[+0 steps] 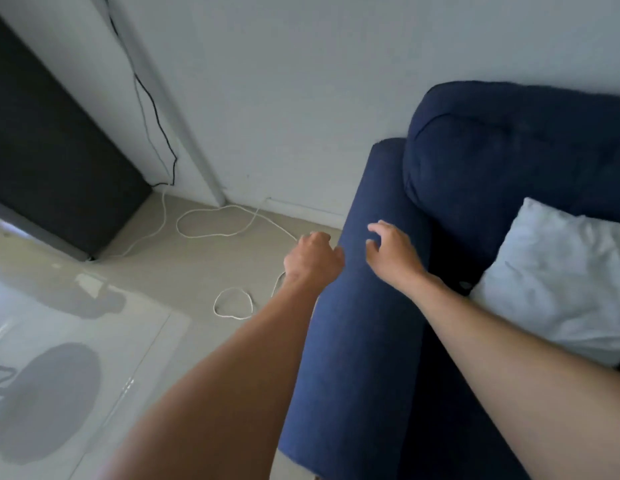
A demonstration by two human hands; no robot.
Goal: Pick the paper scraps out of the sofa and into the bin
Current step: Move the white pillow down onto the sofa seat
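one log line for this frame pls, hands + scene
left hand: curled, nothing visible in grip | right hand: open over dark blue fabric sofa armrest | paper scraps: none visible | bin: not visible

Sofa (364,341): no text or label readable.
Pillow (557,278): no print or tag readable.
Wall (301,81): no sign or number.
Dark cabinet (52,150): no brand readable.

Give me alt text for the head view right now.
Two bare hands reach over a dark blue sofa's armrest: the left hand loosely curled at its outer edge, the right hand open above it. A pale cushion lies on the seat, a white cord loops across the floor; no paper scraps or bin show.
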